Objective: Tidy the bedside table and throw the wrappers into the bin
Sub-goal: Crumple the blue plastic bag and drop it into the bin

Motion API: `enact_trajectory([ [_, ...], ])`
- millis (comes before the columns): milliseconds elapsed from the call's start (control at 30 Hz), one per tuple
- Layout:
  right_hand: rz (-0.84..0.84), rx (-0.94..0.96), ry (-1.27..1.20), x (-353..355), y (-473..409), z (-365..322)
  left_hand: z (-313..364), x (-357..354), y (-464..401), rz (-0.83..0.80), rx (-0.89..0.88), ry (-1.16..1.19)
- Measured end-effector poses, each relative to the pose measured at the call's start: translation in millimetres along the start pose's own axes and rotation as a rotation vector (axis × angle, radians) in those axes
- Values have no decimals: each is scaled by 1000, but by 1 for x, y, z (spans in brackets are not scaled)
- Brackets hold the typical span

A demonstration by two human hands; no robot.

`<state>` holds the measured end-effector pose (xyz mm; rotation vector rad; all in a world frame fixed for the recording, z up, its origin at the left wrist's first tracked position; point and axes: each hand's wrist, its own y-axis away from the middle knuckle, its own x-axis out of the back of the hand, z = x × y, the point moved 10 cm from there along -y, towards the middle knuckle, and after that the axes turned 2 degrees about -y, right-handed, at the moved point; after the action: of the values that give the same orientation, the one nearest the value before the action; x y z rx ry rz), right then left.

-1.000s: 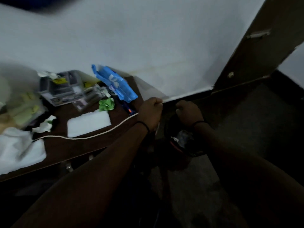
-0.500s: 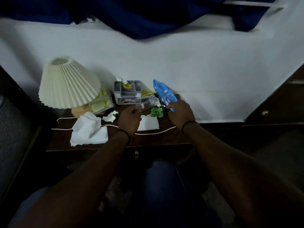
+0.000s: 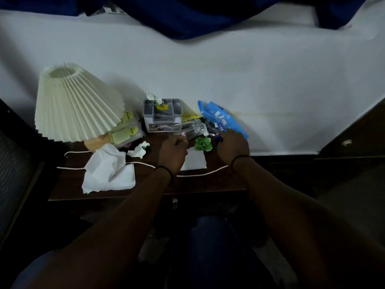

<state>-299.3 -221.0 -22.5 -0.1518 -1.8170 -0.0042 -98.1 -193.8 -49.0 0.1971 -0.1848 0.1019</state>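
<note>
The dark wooden bedside table [image 3: 145,190] is littered. My left hand [image 3: 174,150] is closed on a clear plastic wrapper [image 3: 190,130] lying in front of a grey box [image 3: 161,114]. My right hand [image 3: 233,144] rests on the lower end of a blue plastic wrapper [image 3: 220,116] at the table's back right, fingers curled over it. A crumpled green wrapper [image 3: 203,143] lies between my hands. A small white and green crumpled wrapper [image 3: 139,150] sits left of my left hand. The bin is out of view.
A pleated cream lamp [image 3: 77,103] stands at the back left, its white cord [image 3: 200,174] running across the table. Crumpled white tissue [image 3: 108,172] lies at the front left, a flat white sheet [image 3: 195,160] under my left hand. Yellow-labelled packets [image 3: 127,130] sit beside the lamp.
A second ago both hands were over the bin on the floor to the right. The view has swung back to the table, and both hands have reached onto the clear and blue wrappers.
</note>
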Motion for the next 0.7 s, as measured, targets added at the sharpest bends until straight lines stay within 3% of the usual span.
enact_trajectory([
  [200,354,227,103,64,39,-47,22,-10,9,-50,41,169],
  [367,373,442,-12,73,92,-107,45,8,24,-91,100,491],
  [467,309,573,-80,63,119,-140,43,37,36,-39,146,564],
  [533,235,669,-336,58,135,-156,34,70,45,98,150,568],
  [600,182,628,-700,59,144,-159,21,101,54,197,152,503],
  [700,234,429,-974,57,145,-155,6,121,72,109,133,446],
])
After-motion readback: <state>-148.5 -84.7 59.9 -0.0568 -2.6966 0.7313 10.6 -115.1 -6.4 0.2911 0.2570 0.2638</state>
